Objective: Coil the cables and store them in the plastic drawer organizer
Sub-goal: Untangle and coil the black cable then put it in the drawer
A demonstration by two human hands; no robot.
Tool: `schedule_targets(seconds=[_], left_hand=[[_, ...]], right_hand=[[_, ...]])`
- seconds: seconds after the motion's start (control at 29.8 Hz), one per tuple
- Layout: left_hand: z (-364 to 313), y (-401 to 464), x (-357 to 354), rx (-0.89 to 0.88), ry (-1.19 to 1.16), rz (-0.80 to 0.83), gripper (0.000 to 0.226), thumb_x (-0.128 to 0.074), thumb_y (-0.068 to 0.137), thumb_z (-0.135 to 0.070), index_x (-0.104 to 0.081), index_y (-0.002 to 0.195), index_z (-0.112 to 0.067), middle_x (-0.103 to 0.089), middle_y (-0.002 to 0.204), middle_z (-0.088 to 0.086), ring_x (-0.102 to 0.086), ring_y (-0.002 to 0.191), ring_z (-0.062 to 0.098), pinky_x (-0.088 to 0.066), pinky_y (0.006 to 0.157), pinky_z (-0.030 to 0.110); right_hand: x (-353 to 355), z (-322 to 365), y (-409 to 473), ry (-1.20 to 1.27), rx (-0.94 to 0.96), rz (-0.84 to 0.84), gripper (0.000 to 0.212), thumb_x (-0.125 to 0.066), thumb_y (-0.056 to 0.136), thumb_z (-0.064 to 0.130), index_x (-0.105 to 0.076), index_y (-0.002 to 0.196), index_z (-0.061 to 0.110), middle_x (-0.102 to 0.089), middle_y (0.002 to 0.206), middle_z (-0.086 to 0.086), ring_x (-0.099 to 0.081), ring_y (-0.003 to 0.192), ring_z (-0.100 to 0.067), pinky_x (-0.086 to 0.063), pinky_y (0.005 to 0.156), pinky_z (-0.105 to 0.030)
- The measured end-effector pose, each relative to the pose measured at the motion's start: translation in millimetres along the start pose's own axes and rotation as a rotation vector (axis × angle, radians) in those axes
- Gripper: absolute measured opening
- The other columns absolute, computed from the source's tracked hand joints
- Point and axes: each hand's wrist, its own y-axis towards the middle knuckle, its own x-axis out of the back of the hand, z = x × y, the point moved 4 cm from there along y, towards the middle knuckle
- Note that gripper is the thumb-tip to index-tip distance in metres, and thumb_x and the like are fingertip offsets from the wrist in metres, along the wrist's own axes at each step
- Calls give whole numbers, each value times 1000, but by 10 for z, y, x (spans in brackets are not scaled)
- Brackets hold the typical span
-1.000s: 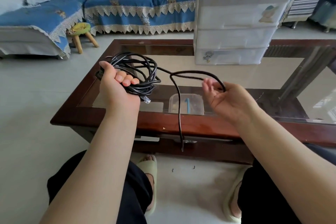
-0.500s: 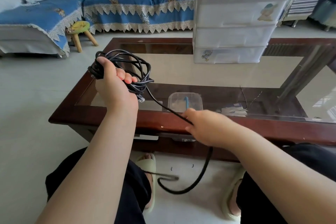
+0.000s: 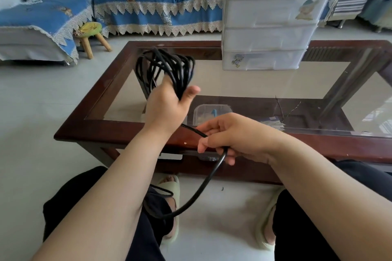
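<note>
Since half a second ago, the bundle of coiled black cable (image 3: 167, 70) has been turned upright and raised over the near left part of the glass-topped dark wooden coffee table (image 3: 118, 131), and the gripping hand has been rotated so that its back is now toward the camera. The loops are gripped by the left hand (image 3: 165, 106), with the thumb set against the right side of the bundle and the fingers curled round it. From beneath that hand a single strand of the same cable is led down to the right, across the table's near wooden edge, and is pinched by the right hand (image 3: 231, 135), whose fingers are curled round it. Below the right hand the strand is hung in a curve to the floor in front of the table, where it is looped beside a pale slipper (image 3: 171, 188) on the left foot.

On the far right part of the table a white translucent plastic drawer organizer (image 3: 269, 19) is stood, with its three drawers closed. Under the glass, on the table's lower shelf near the hands, a small clear plastic box (image 3: 212, 112) is seen. Beyond the table's far left corner a small wooden stool with a yellow-green seat (image 3: 90, 32) is placed on the light floor, just before a sofa covered in blue cloth with lace trim (image 3: 159, 6).
</note>
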Motion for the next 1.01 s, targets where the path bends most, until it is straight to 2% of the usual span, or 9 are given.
schedule_targets(seconds=[0.2, 0.4, 0.47, 0.57, 0.64, 0.74, 0.8, 0.91, 1.01], left_hand=[[-8, -163, -293, 164, -7, 395, 94, -16, 67, -92, -54, 90, -9, -62, 62, 8, -61, 56, 24, -48, 53, 40], [-165, -262, -374, 479, -430, 760, 90, -10, 63, -84, -56, 68, -7, -49, 43, 0, -47, 40, 19, -42, 45, 20], [-258, -285, -397, 437, -554, 874, 76, -17, 62, -89, -56, 56, -24, -47, 42, 0, -43, 38, 17, -40, 47, 26], [-303, -302, -381, 429, -720, 954, 70, -44, 56, -92, -53, 52, -23, -43, 37, -4, -38, 30, 11, -34, 41, 26], [-266, -283, -346, 461, -746, 978, 84, -63, 58, -82, -53, 65, 1, -42, 38, 0, -37, 29, 8, -34, 37, 21], [-245, -255, -287, 433, -600, 1022, 39, -82, 71, -27, -54, 83, -4, -50, 42, -2, -40, 30, 7, -35, 36, 20], [-209, -236, -262, 444, -506, 1004, 22, -77, 78, -13, -58, 88, -7, -54, 51, 1, -42, 32, 11, -35, 35, 21], [-121, -249, -257, 462, -394, 981, 33, -66, 90, -24, -52, 75, 2, -47, 45, 10, -39, 32, 18, -36, 39, 23], [-149, -297, -255, 488, -383, 1066, 39, -60, 93, -31, -50, 71, 0, -41, 40, 8, -35, 32, 19, -39, 41, 23]], right_hand=[[121, 32, -41, 45, 82, 125, 24, -51, 93, -4, -55, 116, -4, -71, 90, -11, -57, 55, -8, -55, 58, -23], [324, 164, -58, 240, 201, 23, 12, -49, 92, -6, -47, 94, 5, -70, 78, -16, -46, 41, -10, -50, 43, -22], [360, 163, -60, 364, 165, 96, 15, -51, 90, -5, -47, 98, 8, -70, 84, -21, -47, 42, -10, -51, 45, -22], [385, 118, -43, 519, 79, 199, 21, -54, 83, -2, -49, 98, 13, -67, 88, -22, -50, 46, -11, -50, 42, -21], [395, 102, -24, 558, 35, 217, 21, -54, 80, 0, -49, 93, 17, -66, 80, -13, -48, 45, -9, -47, 38, -19], [354, 96, -7, 594, 17, 298, 16, -57, 82, 4, -49, 90, 17, -56, 70, -5, -44, 41, -6, -42, 36, -16], [320, 93, 6, 613, 25, 330, 1, -49, 89, 17, -50, 88, 15, -50, 64, -1, -40, 38, -2, -42, 36, -15], [438, 142, 46, 810, 105, 140, 14, -44, 91, 24, -53, 93, 14, -47, 57, 5, -40, 39, -1, -48, 40, -17], [684, 194, -17, 738, 434, -367, 12, -43, 97, 11, -50, 107, 11, -60, 68, -2, -56, 54, -12, -56, 56, -27]])
